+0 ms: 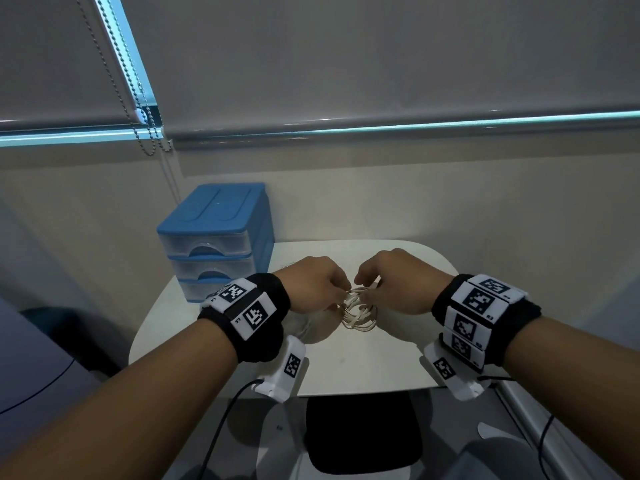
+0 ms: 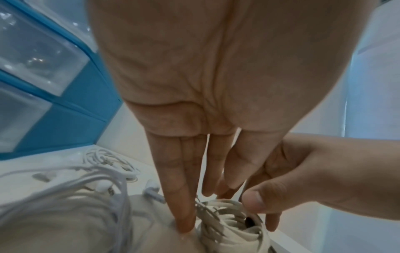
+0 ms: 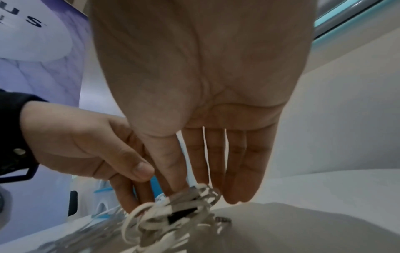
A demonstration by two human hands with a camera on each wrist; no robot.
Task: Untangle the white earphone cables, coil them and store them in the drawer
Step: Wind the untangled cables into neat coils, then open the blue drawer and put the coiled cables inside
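A coil of white earphone cable (image 1: pixel 358 311) rests on the small white table (image 1: pixel 363 358), between both hands. My left hand (image 1: pixel 341 293) pinches the coil's left side, its fingers (image 2: pixel 184 220) pointing down against the loops (image 2: pixel 229 227). My right hand (image 1: pixel 363 289) grips the right side, thumb (image 2: pixel 255 201) on one face and fingers behind. In the right wrist view the right fingers (image 3: pixel 240 184) reach down onto the coil (image 3: pixel 173 210). More tangled white earphones (image 2: pixel 103 164) lie to the left, by the blue drawer unit (image 1: pixel 214 237), whose three clear drawers are closed.
The drawer unit stands at the table's back left corner, against the wall. A blind's bead chain (image 1: pixel 145 109) hangs above it. A black seat (image 1: pixel 360 434) sits under the table's near edge. A purple and white panel (image 3: pixel 43 51) stands off to the left.
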